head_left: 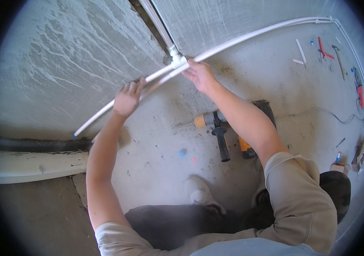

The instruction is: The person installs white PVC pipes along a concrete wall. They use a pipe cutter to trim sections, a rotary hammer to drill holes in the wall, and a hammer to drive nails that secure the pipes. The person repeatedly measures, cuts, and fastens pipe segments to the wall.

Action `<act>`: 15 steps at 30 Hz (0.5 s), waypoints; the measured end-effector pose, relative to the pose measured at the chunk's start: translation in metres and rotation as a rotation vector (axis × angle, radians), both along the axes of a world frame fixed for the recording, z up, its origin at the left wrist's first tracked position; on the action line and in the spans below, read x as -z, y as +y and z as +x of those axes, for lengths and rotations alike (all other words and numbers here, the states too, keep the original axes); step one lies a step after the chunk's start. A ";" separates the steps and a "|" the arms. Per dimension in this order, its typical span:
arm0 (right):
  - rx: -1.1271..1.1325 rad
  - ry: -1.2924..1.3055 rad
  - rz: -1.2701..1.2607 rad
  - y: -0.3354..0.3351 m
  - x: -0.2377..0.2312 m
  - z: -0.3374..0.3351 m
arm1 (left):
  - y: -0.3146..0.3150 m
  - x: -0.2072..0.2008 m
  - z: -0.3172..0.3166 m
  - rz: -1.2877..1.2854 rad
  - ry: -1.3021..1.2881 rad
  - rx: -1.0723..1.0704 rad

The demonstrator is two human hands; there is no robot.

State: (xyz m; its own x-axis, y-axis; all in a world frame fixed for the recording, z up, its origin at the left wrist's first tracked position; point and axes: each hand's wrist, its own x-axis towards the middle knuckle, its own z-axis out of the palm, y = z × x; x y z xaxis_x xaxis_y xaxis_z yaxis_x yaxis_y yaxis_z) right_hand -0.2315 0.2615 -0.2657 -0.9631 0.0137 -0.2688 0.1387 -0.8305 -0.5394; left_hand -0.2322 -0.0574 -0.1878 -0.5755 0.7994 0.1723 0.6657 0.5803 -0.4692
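A white plastic pipe [94,118] with a blue tip runs along the foot of the grey wall to a white tee fitting [177,62]. A second white pipe [162,80] lies close beside it, blurred near my left hand. My left hand [127,99] is closed over the pipes left of the tee; which of them it grips is partly hidden by the fingers. My right hand [200,76] pinches the white pipe just right of the tee, thumb on top. From the tee, an upright pipe [159,24] rises in a groove cut into the wall.
A rotary hammer drill [221,132] lies on the floor below my right forearm. Red-handled pipe cutters [325,49], a hammer [339,62], pipe offcuts [300,52] and a red-handled tool [359,91] lie at the right. A large cream pipe [39,165] stands at left.
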 end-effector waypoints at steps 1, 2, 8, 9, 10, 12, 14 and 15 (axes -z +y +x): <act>-0.009 0.018 0.006 0.000 0.000 0.001 | 0.001 0.001 0.000 0.012 0.022 0.003; -0.010 0.045 0.011 0.000 0.000 0.002 | 0.001 0.001 0.000 -0.009 0.000 -0.002; 0.022 0.059 0.028 0.001 -0.007 0.009 | 0.006 0.008 0.001 -0.010 0.015 0.002; 0.017 0.057 0.035 0.001 -0.008 0.011 | 0.005 0.008 0.001 -0.039 0.010 -0.051; 0.011 0.054 0.042 0.002 -0.009 0.011 | 0.005 0.008 0.000 -0.035 0.003 -0.028; 0.010 0.048 0.047 0.002 -0.010 0.012 | 0.004 0.009 -0.001 -0.029 0.011 -0.026; 0.003 0.051 0.048 0.003 -0.012 0.011 | 0.004 0.010 -0.002 -0.024 0.009 -0.015; 0.009 0.034 0.057 0.003 -0.012 0.010 | 0.003 0.010 -0.002 -0.023 0.008 -0.011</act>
State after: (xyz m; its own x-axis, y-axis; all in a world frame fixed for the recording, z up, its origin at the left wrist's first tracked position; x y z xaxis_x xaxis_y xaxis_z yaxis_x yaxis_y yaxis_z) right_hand -0.2215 0.2640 -0.2534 -0.9713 0.0370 -0.2350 0.1122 -0.7998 -0.5897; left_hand -0.2345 -0.0541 -0.1979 -0.5831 0.7967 0.1587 0.6551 0.5767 -0.4881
